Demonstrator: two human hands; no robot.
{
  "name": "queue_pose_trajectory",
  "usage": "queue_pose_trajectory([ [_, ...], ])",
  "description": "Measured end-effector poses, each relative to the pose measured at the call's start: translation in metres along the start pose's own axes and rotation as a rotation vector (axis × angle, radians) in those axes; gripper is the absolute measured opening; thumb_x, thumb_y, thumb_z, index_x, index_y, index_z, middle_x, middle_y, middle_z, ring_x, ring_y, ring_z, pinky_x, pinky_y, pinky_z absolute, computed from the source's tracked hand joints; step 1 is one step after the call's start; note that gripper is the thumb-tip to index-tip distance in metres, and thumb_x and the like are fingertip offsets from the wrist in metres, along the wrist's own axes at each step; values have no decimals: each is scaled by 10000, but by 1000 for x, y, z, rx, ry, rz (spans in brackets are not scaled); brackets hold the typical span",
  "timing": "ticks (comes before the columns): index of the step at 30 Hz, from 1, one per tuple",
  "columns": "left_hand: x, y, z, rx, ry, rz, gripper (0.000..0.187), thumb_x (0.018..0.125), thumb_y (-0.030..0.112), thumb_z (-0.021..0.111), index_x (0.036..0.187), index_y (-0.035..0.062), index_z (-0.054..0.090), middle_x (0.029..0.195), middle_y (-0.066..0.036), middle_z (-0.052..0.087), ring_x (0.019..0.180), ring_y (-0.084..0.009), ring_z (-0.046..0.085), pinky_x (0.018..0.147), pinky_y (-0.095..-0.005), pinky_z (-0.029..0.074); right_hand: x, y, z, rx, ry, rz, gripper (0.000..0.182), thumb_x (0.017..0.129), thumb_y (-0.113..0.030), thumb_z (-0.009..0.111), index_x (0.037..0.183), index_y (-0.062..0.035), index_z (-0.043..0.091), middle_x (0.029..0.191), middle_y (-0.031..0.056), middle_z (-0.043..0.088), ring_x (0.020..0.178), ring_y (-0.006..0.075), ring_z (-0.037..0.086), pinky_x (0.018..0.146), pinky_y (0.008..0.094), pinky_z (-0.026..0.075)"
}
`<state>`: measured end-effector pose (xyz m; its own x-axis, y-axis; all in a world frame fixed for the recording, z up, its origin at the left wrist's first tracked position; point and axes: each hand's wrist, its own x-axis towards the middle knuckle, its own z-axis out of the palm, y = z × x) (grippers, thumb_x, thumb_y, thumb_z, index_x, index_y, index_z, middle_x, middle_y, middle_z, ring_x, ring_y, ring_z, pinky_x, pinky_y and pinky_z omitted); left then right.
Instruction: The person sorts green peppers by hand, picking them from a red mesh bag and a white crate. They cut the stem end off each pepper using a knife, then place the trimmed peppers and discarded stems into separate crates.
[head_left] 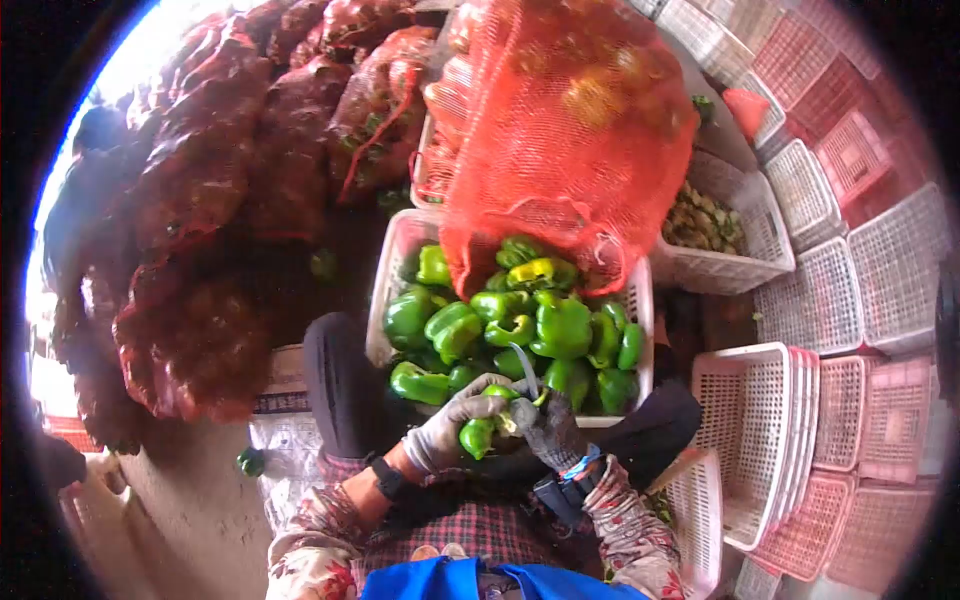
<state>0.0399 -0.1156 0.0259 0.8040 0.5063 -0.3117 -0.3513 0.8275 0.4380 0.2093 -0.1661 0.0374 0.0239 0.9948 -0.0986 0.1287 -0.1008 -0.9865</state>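
Item: red mesh sack (pixel 570 130), largest, slumped above and beyond the grip, its mouth sagging over the white crate (pixel 400 250); soft and bulky, contents partly yellowish, unclear. Item: dark red sacks (pixel 220 200), stacked well off to the left of the grip, filled, contents unreadable. Item: white crate, directly ahead of the hands between the knees, heaped with loose green peppers (pixel 555 325). Item: second white crate (pixel 745 215), beyond and to the right, held small pale-green pieces, too blurred to name. Item: nested pink and white baskets (pixel 790 440), right of the grip, showed no contents. Item: left hand (pixel 450 425), grey-gloved, closed around a small green pepper (pixel 478 435) at the crate's near edge. Item: right hand (pixel 550 430), dark-gloved, closed on a thin curved blade (pixel 525 365) pointing up over the pepper. Handling judged: pepper light, firm but hollow, glossy and likely slippery; best held round the body, stem end left free. Item: stray pepper (pixel 250 461), on the floor, well left.
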Motion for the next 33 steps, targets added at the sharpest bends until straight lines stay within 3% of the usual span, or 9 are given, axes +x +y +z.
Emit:
queue_pose_trajectory([
  [5, 22, -27, -35, -37, -7, 86, 427, 897, 298, 582, 1235, 40, 542, 1155, -80, 604, 1034, -206, 599, 917, -354, 480, -2, -3, -1, 76, -4, -13, 194, 878, -200, 625, 980, -37, 600, 878, 27, 613, 798, 115, 545, 728, 292, 484],
  [13, 23, 49, 5, 73, 222, 348, 568, 943, 444, 455, 1327, 26, 467, 1188, -71, 570, 1069, -200, 553, 917, -350, 457, 25, -2, -88, 252, 586, 138, 314, 920, -335, 587, 1020, -39, 624, 805, 23, 627, 661, 111, 582, 570, 262, 463],
  [18, 60, 156, -26, 1310, 673, 549, 603, 845, 396, 619, 1331, 71, 470, 1248, -125, 532, 1130, -295, 514, 949, -386, 428, 134, -53, -243, -142, 997, -93, 520, 823, -414, 708, 1124, -21, 548, 651, 39, 594, 454, 122, 520, 377, 281, 420],
  [19, 69, 164, -47, 1720, 832, 529, 607, 827, 373, 635, 1336, 88, 470, 1269, -154, 523, 1139, -340, 504, 963, -405, 417, 150, -48, -267, -101, 977, 171, 488, 833, -393, 688, 1132, -36, 543, 619, 38, 573, 433, 129, 503, 385, 282, 424],
  [21, 97, 159, -147, 2185, 915, 310, 565, 881, 405, 502, 1368, 122, 460, 1372, -163, 469, 1222, -385, 425, 1012, -455, 367, 137, -41, -254, -124, 762, 67, 406, 863, -342, 642, 1130, -48, 556, 625, 40, 571, 445, 133, 503, 387, 297, 421],
  [24, 109, 142, -137, 2235, 1014, 351, 518, 882, 394, 498, 1335, 143, 498, 1346, -137, 503, 1226, -367, 436, 1004, -538, 333, 91, -31, -182, -25, 679, 90, 306, 912, -297, 582, 1097, -54, 604, 675, 23, 582, 477, 108, 506, 421, 277, 382],
  [27, 102, 157, -75, 2194, 862, 331, 440, 830, 323, 581, 1222, 125, 563, 1235, -105, 569, 1183, -332, 483, 988, -512, 351, 43, 11, -130, 104, 543, 274, 340, 959, -280, 550, 1247, -101, 578, 864, 21, 662, 514, 60, 503, 424, 233, 372],
  [28, 107, 155, -62, 2306, 775, 838, 365, 828, 239, 597, 1172, 118, 591, 1247, -102, 557, 1104, -339, 532, 945, -451, 413, 32, -5, -112, 75, 560, 241, 337, 983, -290, 511, 1222, -62, 577, 898, 45, 678, 526, 70, 527, 435, 237, 393],
  [33, 189, 142, -41, 2801, -18, 649, 488, 790, 236, 550, 1274, 169, 532, 1184, -74, 555, 1120, -291, 517, 908, -430, 448, -8, 57, -90, 40, 552, 91, 324, 1006, -252, 476, 1213, -20, 571, 975, 67, 687, 610, 67, 554, 484, 216, 419],
])
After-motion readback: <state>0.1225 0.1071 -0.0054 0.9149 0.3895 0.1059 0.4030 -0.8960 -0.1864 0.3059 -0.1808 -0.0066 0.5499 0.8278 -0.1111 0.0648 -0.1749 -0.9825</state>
